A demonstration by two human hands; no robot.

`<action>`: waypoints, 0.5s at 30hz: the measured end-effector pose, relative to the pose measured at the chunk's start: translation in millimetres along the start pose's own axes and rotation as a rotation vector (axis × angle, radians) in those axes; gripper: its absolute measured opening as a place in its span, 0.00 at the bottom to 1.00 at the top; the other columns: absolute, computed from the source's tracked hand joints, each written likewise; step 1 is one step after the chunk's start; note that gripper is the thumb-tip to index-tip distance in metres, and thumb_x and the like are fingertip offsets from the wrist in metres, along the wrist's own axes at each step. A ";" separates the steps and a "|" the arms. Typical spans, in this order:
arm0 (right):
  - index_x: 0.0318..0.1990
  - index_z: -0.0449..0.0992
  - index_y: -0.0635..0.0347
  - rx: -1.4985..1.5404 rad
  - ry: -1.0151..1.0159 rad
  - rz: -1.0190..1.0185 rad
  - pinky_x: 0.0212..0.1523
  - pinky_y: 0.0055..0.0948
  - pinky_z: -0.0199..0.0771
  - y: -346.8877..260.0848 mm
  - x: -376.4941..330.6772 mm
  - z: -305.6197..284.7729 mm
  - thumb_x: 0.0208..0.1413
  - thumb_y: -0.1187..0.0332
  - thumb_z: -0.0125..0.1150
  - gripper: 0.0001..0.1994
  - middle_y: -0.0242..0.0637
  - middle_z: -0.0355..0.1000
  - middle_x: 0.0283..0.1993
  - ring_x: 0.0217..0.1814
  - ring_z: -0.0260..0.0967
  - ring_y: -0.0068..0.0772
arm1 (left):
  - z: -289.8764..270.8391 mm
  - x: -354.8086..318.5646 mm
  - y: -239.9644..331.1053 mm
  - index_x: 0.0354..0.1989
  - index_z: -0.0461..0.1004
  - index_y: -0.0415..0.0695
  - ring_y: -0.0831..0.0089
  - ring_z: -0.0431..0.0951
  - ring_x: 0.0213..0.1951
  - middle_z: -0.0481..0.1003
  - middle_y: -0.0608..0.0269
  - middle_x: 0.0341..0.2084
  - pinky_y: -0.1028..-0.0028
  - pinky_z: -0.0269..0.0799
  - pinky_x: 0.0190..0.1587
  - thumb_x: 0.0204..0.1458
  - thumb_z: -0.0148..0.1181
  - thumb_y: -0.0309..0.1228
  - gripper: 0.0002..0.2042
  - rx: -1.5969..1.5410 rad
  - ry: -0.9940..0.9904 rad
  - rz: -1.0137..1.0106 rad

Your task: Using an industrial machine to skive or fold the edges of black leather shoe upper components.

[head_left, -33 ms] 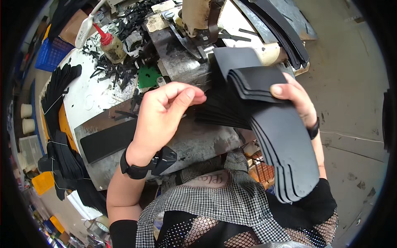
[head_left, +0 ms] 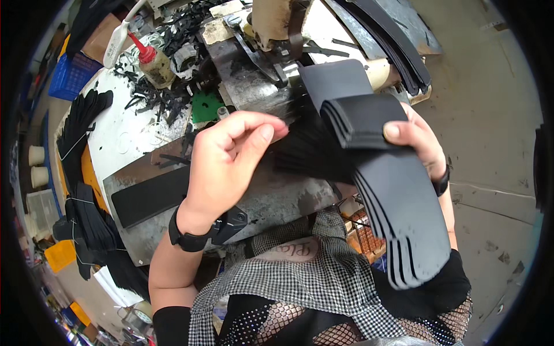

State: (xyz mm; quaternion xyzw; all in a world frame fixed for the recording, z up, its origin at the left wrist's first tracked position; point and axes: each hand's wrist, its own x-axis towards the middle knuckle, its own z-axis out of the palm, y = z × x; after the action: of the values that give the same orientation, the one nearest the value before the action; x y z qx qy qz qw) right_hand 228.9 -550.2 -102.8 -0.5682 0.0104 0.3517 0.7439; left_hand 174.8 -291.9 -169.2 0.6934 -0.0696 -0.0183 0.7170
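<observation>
On the right, my right hand (head_left: pixel 420 138) is closed on a stack of black strips (head_left: pixel 404 202), its thumb on a folded-over bunch at the top. The strips have rounded ends and hang fanned toward my lap. More dark strips spread leftward from the stack. At centre, my left hand (head_left: pixel 228 161) is closed in a pinch, thumb against index finger, its tips beside those fanned strips. Whether something thin is between them cannot be made out. A single wide black strip (head_left: pixel 147 199) lies on the metal plate left of my left wrist.
A machine (head_left: pixel 274 29) with a metal bed stands ahead. To its left are black scraps (head_left: pixel 184 34) and a red-capped bottle (head_left: pixel 154 66). Tied bundles of black strips (head_left: pixel 95 222) hang along the left edge. Long black strips (head_left: pixel 392 43) lie at far right, and a blue basket (head_left: pixel 75 75) stands far left.
My right hand and the stack of black strips have shifted slightly right, the lower ends a little downward. My left hand has hardly moved, still pinched.
</observation>
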 end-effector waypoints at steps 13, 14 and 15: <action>0.45 0.78 0.66 -0.040 -0.454 0.249 0.41 0.19 0.74 43.7 30.6 17.2 0.55 0.69 0.64 0.13 0.30 0.78 0.38 0.37 0.72 0.15 | 0.3 -25.7 -22.4 0.18 0.64 0.43 0.88 0.49 0.22 0.54 0.82 0.17 0.79 0.44 0.23 0.65 0.49 0.39 0.21 -0.085 0.206 -0.286; 0.45 0.78 0.66 0.001 -0.455 0.252 0.41 0.18 0.74 45.2 34.8 17.7 0.55 0.69 0.64 0.13 0.30 0.78 0.38 0.37 0.73 0.15 | -1.6 -25.5 -22.5 0.19 0.64 0.44 0.89 0.49 0.22 0.55 0.82 0.17 0.79 0.45 0.23 0.65 0.49 0.39 0.20 -0.098 0.241 -0.295; 0.45 0.78 0.66 0.011 -0.436 0.279 0.40 0.18 0.74 46.6 39.1 18.3 0.55 0.69 0.63 0.13 0.30 0.78 0.38 0.37 0.73 0.16 | -2.4 -24.5 -21.8 0.19 0.65 0.45 0.89 0.50 0.21 0.56 0.82 0.16 0.79 0.45 0.23 0.65 0.49 0.39 0.20 -0.124 0.276 -0.318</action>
State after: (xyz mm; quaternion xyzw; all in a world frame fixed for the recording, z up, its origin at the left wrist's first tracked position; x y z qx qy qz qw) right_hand 226.4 -509.6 -151.6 -0.4682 -0.0699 0.5651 0.6757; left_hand 152.4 -287.3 -192.8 0.6461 0.1407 -0.0402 0.7491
